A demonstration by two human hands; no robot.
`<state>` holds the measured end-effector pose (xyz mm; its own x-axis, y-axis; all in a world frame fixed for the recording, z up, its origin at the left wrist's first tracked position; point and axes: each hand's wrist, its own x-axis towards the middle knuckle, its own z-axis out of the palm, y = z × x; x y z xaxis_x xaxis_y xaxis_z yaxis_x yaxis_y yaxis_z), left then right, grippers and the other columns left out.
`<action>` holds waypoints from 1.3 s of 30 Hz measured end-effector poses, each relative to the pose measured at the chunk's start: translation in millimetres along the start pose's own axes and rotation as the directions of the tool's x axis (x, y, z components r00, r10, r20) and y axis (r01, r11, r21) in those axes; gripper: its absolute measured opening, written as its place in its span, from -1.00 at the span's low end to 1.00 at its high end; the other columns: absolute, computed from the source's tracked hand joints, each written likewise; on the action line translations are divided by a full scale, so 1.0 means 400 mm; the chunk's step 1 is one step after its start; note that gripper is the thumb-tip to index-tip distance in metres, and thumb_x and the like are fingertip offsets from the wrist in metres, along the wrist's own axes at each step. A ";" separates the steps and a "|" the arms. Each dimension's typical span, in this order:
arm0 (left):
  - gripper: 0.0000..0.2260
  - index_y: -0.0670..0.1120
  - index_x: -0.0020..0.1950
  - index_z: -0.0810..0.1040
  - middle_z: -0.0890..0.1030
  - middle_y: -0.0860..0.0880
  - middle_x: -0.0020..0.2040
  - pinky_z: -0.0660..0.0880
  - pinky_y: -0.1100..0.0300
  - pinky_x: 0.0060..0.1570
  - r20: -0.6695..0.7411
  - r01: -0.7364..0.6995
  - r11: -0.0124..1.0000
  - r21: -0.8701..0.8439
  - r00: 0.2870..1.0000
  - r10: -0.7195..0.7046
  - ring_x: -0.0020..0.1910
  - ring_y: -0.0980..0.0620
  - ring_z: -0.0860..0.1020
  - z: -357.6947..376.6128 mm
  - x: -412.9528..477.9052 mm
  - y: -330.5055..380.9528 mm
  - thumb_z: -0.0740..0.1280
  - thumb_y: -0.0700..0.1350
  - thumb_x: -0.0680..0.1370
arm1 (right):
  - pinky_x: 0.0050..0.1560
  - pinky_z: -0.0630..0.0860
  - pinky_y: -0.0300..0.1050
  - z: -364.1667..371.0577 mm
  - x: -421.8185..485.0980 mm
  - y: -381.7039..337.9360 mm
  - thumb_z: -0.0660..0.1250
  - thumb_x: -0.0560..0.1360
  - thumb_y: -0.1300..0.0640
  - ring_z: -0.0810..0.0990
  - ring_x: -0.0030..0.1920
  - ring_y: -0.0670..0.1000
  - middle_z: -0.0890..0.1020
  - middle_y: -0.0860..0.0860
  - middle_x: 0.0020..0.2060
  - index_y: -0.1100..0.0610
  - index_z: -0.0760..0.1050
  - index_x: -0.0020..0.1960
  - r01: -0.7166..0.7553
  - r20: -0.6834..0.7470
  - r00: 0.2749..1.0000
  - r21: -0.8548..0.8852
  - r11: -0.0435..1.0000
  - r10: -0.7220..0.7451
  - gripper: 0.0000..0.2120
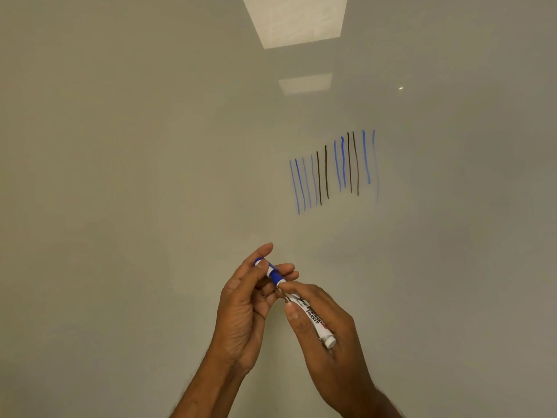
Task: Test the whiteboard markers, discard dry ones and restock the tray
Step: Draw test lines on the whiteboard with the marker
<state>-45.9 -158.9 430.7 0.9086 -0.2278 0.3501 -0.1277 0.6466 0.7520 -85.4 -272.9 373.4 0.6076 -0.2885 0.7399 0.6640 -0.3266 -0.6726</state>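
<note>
The whiteboard (150, 176) fills the whole view. On it, right of centre, stand several vertical test strokes (331, 173) in blue and black; the rightmost blue one is very faint. Low in the middle, my right hand (325, 333) grips the white barrel of a blue whiteboard marker (313, 318), its white end cap toward me. My left hand (250, 306) pinches the marker's blue cap (272, 274) between thumb and fingers. Cap and barrel are in line; I cannot tell whether the cap is fully seated.
Two ceiling light panels are reflected in the board, a large reflection (295, 19) at the top and a smaller reflection (304, 84) below it. No tray, bin or other markers are in view.
</note>
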 end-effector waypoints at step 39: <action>-0.76 0.03 0.33 0.58 0.70 0.05 0.19 0.56 0.17 0.25 -0.262 0.306 0.697 0.649 0.950 -0.172 0.23 0.09 0.63 -0.567 -0.225 -0.277 0.25 -0.11 0.69 | -0.12 0.58 -0.24 0.115 -0.425 0.348 0.37 0.56 0.09 0.59 -0.05 -0.10 0.60 -0.22 -0.08 -0.04 0.58 0.14 -0.290 0.142 0.911 -0.444 0.848 0.386 -0.84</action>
<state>-23.5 -45.1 189.1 0.9889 -0.1370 0.0566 -0.0695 -0.0914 0.9934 -76.3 -227.9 153.7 0.8724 -0.2609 0.4134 0.1930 -0.5931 -0.7816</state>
